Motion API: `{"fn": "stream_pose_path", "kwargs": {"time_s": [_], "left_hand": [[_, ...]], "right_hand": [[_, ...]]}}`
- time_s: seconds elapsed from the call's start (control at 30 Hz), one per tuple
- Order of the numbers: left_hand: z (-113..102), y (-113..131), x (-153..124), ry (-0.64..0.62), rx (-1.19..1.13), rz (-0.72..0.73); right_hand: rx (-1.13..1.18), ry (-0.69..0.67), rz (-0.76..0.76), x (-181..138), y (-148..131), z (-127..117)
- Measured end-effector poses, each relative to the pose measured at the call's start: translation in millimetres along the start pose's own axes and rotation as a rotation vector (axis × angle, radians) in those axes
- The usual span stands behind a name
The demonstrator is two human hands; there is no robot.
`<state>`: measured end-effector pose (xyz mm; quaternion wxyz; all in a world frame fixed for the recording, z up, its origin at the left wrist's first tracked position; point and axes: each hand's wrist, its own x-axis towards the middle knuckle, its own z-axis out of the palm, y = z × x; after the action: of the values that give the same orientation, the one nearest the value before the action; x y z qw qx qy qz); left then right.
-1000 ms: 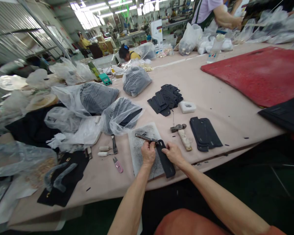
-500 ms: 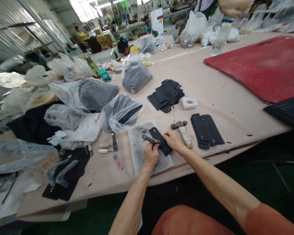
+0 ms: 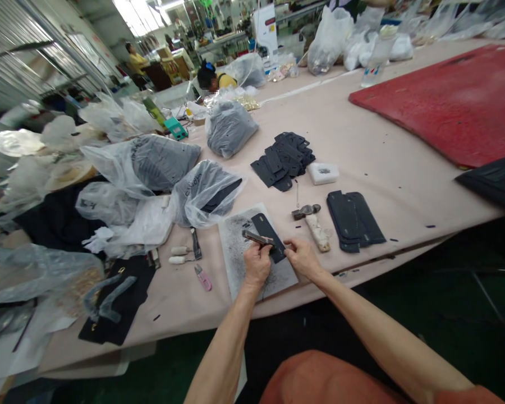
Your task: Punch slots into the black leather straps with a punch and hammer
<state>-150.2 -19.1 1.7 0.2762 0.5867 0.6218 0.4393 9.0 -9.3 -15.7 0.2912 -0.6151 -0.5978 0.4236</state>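
Note:
On a pale, speckled cutting board point(image 3: 232, 247) lies a flat black piece point(image 3: 261, 224) with a small slot near its far end. My left hand point(image 3: 257, 264) is closed around a metal punch point(image 3: 252, 237), which slants over this piece; its lower tip is hidden by my fingers. At the right edge of the same piece, my right hand point(image 3: 303, 258) pinches its near end between thumb and fingers. Just right of the board, a hammer point(image 3: 318, 231) with a wrapped pale handle rests on the table. Small dark scraps dot the board.
Stacked black pieces point(image 3: 356, 221) lie right of the hammer, a loose heap point(image 3: 284, 160) beyond it, near a white block point(image 3: 323, 173). Pink snips point(image 3: 202, 278) and pale-handled tools point(image 3: 180, 255) sit left. Filled plastic bags point(image 3: 164, 160) crowd the left; a red board point(image 3: 446, 106) lies right.
My right hand has shifted slightly down along the black piece's edge, and the piece has moved a little up and left. The punch stays in my left hand. The view has shifted slightly.

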Motion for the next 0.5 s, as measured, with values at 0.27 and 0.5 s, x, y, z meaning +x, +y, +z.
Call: {"fn": "stream_pose_path", "kwargs": {"time_s": [0.27,0.5], "left_hand": [[2,-4,-14,-0.053,0.006,0.003],[-3,-1,-13,-0.060,0.022,-0.021]], "right_hand": [[-0.107,0.065,-0.235,-19,9,8],[-0.138,0.019,-0.252,-24,12,10]]}}
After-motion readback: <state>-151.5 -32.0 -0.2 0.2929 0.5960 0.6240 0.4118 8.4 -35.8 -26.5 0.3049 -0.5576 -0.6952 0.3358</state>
